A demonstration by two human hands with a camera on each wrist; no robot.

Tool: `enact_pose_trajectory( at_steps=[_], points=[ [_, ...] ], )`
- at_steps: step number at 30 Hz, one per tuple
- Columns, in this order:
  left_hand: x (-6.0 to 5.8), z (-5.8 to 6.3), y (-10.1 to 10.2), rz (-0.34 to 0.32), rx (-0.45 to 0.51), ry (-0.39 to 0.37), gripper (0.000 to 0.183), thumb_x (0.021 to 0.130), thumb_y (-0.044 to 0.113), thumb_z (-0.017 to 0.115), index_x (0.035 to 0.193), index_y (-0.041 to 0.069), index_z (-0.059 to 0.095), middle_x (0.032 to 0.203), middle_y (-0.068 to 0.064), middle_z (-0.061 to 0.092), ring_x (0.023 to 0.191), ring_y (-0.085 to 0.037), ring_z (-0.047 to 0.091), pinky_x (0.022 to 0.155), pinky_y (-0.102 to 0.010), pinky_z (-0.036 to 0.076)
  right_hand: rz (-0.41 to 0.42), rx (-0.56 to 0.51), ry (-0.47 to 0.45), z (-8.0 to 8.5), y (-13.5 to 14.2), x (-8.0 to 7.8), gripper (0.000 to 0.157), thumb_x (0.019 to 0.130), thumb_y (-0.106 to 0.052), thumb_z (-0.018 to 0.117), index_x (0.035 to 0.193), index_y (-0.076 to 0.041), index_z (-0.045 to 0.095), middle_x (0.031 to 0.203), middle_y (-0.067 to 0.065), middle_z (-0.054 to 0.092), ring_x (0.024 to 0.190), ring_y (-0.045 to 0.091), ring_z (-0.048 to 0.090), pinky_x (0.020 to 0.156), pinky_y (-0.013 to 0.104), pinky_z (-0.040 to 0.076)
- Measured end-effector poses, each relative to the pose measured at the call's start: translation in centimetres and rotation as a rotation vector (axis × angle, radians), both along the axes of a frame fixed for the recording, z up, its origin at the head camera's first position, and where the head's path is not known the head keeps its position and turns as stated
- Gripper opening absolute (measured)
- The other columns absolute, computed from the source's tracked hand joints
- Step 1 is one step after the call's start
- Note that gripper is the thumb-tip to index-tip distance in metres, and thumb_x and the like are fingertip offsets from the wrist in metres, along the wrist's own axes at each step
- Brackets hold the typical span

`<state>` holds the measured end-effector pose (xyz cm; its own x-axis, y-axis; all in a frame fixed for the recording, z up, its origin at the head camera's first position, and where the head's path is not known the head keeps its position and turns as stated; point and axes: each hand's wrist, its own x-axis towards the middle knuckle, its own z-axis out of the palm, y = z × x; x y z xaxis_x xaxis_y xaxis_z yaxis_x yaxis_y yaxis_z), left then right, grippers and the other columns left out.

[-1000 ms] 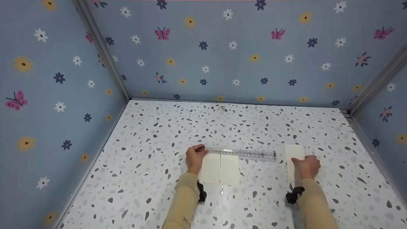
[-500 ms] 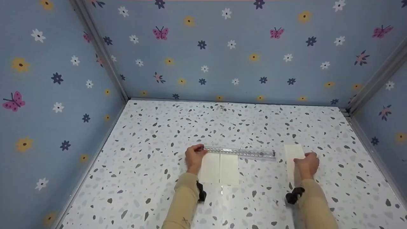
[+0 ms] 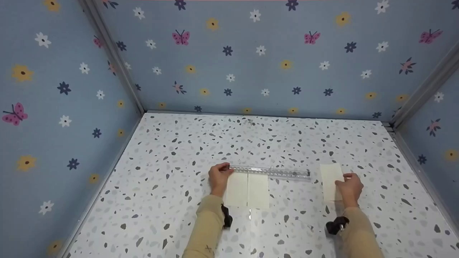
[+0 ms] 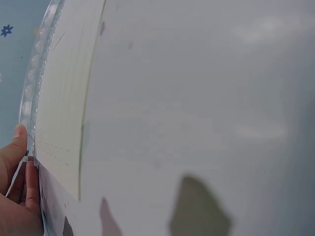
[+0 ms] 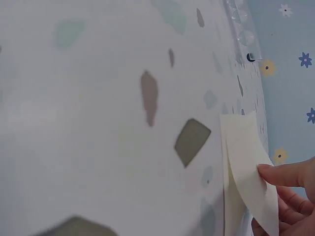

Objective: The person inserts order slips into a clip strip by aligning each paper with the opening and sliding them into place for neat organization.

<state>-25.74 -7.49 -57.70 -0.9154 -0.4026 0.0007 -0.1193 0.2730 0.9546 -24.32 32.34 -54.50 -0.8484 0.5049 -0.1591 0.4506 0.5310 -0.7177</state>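
Observation:
My left hand (image 3: 219, 179) pinches the left end of a clear plastic strip (image 3: 270, 172), ruler-like, with a row of round shapes along it. The strip lies across the top of two cream paper slips (image 3: 258, 191) placed side by side. In the left wrist view, thumb and fingers close on the end of the strip (image 4: 30, 93). Farther right, my right hand (image 3: 351, 187) pinches the right edge of another cream paper (image 3: 330, 181). The right wrist view shows the paper (image 5: 251, 162) with one layer curling up from the layer under it, the thumb on its face.
The speckled white table (image 3: 172, 222) runs back to a blue wall (image 3: 247, 53) with flowers and butterflies. A side wall (image 3: 82, 150) stands at the left and another (image 3: 439, 143) at the right. Black wrist mounts (image 3: 227, 216) sit on both sleeves.
My right hand has slid slightly to the right, its thumb moving from the paper's middle toward its right edge. The left hand and the clear strip stay in place.

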Motion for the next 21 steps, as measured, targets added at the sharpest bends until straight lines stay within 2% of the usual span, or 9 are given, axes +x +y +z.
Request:
enact_pose_trajectory(
  at_steps=[8, 21],
  points=[
    [-0.1, -0.1, 0.0, -0.001, 0.004, -0.024, 0.023, 0.07, 0.005, 0.074, 0.092, 0.005, 0.068, 0.082, -0.004, 0.063, 0.075, -0.016, 0.057, 0.069, -0.029, 0.045, 0.02, -0.022, 0.031, 0.0, 0.2, 0.6, 0.041, 0.08, -0.003, 0.057, 0.117, 0.012, 0.046, 0.114, 0.032, 0.047, 0.103, 0.04, 0.047, 0.084, 0.045, 0.038],
    [0.0, 0.1, 0.0, -0.008, -0.003, -0.014, 0.024, 0.069, 0.005, 0.074, 0.093, 0.004, 0.068, 0.081, -0.004, 0.064, 0.074, -0.016, 0.057, 0.067, -0.029, 0.045, -0.028, -0.115, 0.034, 0.1, 0.0, 1.7, 0.041, 0.082, -0.004, 0.059, 0.121, 0.006, 0.049, 0.116, 0.026, 0.05, 0.104, 0.032, 0.048, 0.082, 0.036, 0.039]
  ],
)
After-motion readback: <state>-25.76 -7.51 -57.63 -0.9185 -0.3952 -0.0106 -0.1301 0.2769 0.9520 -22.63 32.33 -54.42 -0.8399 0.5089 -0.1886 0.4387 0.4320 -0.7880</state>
